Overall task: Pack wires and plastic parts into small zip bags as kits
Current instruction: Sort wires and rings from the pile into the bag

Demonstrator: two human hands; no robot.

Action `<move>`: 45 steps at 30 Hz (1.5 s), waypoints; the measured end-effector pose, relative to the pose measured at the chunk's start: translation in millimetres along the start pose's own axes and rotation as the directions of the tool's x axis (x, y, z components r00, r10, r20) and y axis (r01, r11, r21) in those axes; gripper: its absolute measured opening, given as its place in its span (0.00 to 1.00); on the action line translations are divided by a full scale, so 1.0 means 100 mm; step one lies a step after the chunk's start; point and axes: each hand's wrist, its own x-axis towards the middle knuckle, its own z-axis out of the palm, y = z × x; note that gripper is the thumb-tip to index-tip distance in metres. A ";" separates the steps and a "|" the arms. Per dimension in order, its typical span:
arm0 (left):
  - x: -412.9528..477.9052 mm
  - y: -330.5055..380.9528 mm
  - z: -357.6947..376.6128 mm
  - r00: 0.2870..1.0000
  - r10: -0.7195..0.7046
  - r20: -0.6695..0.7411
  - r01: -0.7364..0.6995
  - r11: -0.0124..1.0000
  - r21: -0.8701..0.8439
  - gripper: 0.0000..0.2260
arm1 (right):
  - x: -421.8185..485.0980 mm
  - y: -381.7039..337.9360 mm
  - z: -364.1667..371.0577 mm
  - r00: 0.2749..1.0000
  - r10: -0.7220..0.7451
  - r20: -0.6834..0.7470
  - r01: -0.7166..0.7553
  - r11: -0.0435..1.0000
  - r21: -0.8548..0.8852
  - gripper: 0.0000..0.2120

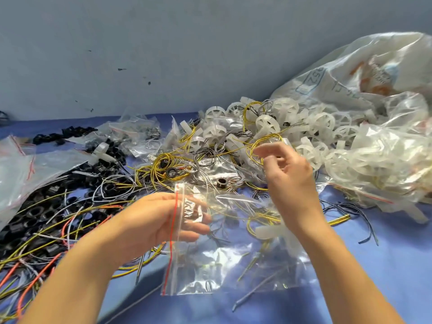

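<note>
Here, the right hand (286, 169) is motion-blurred, its fingers curled beside a yellow wire loop (266, 136); I cannot tell whether its grip has the loop. The left hand (154, 220) pinches the red-striped mouth of a clear zip bag (233, 265), which lies near-centre on the blue table (385, 265). The blue printing on the big plastic bag (350, 73) far right is unreadable.

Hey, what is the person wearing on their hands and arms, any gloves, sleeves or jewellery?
Nothing worn shows. The left hand and right hand have no gloves, rings or tape. The left forearm and right forearm are uncovered down to the picture's bottom edge: no sleeves, watch or bracelet in view.
</note>
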 end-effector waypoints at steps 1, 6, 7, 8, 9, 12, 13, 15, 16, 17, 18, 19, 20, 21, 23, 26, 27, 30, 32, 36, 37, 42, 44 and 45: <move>0.01 0.02 -0.05 0.997 0.026 -0.068 -0.025 1.000 0.019 0.11 | 0.08 0.10 -0.03 0.998 0.054 -0.010 -0.055 0.997 -0.056 0.13; 0.08 0.10 -0.27 0.888 0.181 -0.424 -0.161 0.983 0.083 0.15 | 0.31 0.58 -0.11 0.967 0.256 0.011 -0.237 0.908 -0.346 0.14; 0.08 0.10 -0.29 0.875 0.196 -0.442 -0.184 0.980 0.069 0.15 | 0.32 0.63 -0.11 0.964 0.267 0.004 -0.245 0.887 -0.391 0.14; 0.08 0.10 -0.30 0.869 0.201 -0.452 -0.202 0.978 0.048 0.15 | 0.33 0.67 -0.09 0.962 0.273 0.000 -0.247 0.869 -0.429 0.15; 0.09 0.10 -0.31 0.864 0.206 -0.458 -0.217 0.976 0.030 0.15 | 0.34 0.71 -0.08 0.963 0.271 -0.002 -0.242 0.858 -0.453 0.15; 0.10 0.10 -0.30 0.868 0.216 -0.448 -0.231 0.973 0.021 0.15 | 0.39 0.77 -0.06 0.976 0.218 0.002 -0.190 0.856 -0.481 0.15; 0.11 0.10 -0.30 0.870 0.219 -0.441 -0.232 0.972 0.025 0.14 | 0.41 0.78 -0.07 0.979 0.203 0.014 -0.168 0.845 -0.507 0.15; 0.12 0.08 -0.30 0.873 0.228 -0.430 -0.240 0.970 0.028 0.14 | 0.43 0.82 -0.08 0.979 0.192 0.066 -0.118 0.803 -0.584 0.16; 0.13 0.08 -0.29 0.874 0.233 -0.427 -0.245 0.969 0.028 0.14 | 0.43 0.84 -0.09 0.979 0.187 0.085 -0.099 0.790 -0.605 0.17; 0.13 0.08 -0.29 0.873 0.239 -0.425 -0.252 0.967 0.026 0.14 | 0.43 0.85 -0.10 0.982 0.171 0.081 -0.087 0.788 -0.609 0.16; 0.13 0.08 -0.29 0.874 0.242 -0.422 -0.256 0.966 0.025 0.14 | 0.42 0.86 -0.11 0.988 0.143 0.056 -0.082 0.797 -0.599 0.14; 0.13 0.08 -0.30 0.874 0.246 -0.418 -0.262 0.965 0.021 0.14 | 0.42 0.86 -0.12 0.994 0.109 0.020 -0.077 0.810 -0.582 0.12; 0.14 0.07 -0.30 0.875 0.249 -0.416 -0.267 0.964 0.015 0.14 | 0.42 0.85 -0.13 0.997 0.083 -0.010 -0.074 0.817 -0.571 0.10; 0.14 0.07 -0.31 0.875 0.252 -0.414 -0.273 0.962 0.008 0.14 | 0.42 0.83 -0.13 0.997 0.072 -0.026 -0.074 0.819 -0.569 0.09; 0.15 0.07 -0.32 0.874 0.250 -0.418 -0.279 0.960 -0.010 0.14 | 0.42 0.81 -0.15 0.996 0.085 -0.030 -0.087 0.836 -0.542 0.08; 0.15 0.08 -0.34 0.876 0.245 -0.415 -0.287 0.957 -0.039 0.14 | 0.46 0.72 -0.20 0.979 0.201 -0.028 -0.201 0.942 -0.269 0.08; 0.15 0.08 -0.33 0.877 0.246 -0.413 -0.289 0.956 -0.045 0.14 | 0.48 0.68 -0.21 0.967 0.254 0.001 -0.252 0.960 -0.125 0.07; 0.14 0.09 -0.26 0.880 0.256 -0.401 -0.301 0.952 -0.052 0.14 | 0.52 0.58 -0.23 0.913 0.395 0.104 -0.407 0.903 0.138 0.06; 0.14 0.10 -0.14 0.889 0.271 -0.369 -0.307 0.951 -0.040 0.14 | 0.51 0.57 -0.19 0.867 0.458 0.195 -0.490 0.853 0.180 0.08; 0.16 0.06 0.23 0.923 0.314 -0.224 -0.316 0.948 0.026 0.10 | 0.43 0.55 -0.05 0.775 0.494 0.394 -0.616 0.730 0.296 0.12; 0.17 0.03 0.31 0.925 0.330 -0.187 -0.326 0.944 0.053 0.08 | 0.40 0.52 -0.01 0.756 0.480 0.446 -0.638 0.695 0.333 0.12; 0.36 -0.18 0.45 0.821 0.560 -0.111 -0.448 0.753 0.482 0.19 | 0.34 0.43 0.09 0.720 0.428 0.546 -0.662 0.659 0.357 0.10; 0.41 -0.21 0.44 0.779 0.623 -0.071 -0.479 0.665 0.574 0.20 | 0.31 0.41 0.11 0.718 0.405 0.565 -0.660 0.652 0.372 0.09; 0.43 -0.22 0.44 0.774 0.631 -0.058 -0.487 0.651 0.582 0.19 | 0.30 0.40 0.12 0.720 0.394 0.572 -0.655 0.658 0.372 0.09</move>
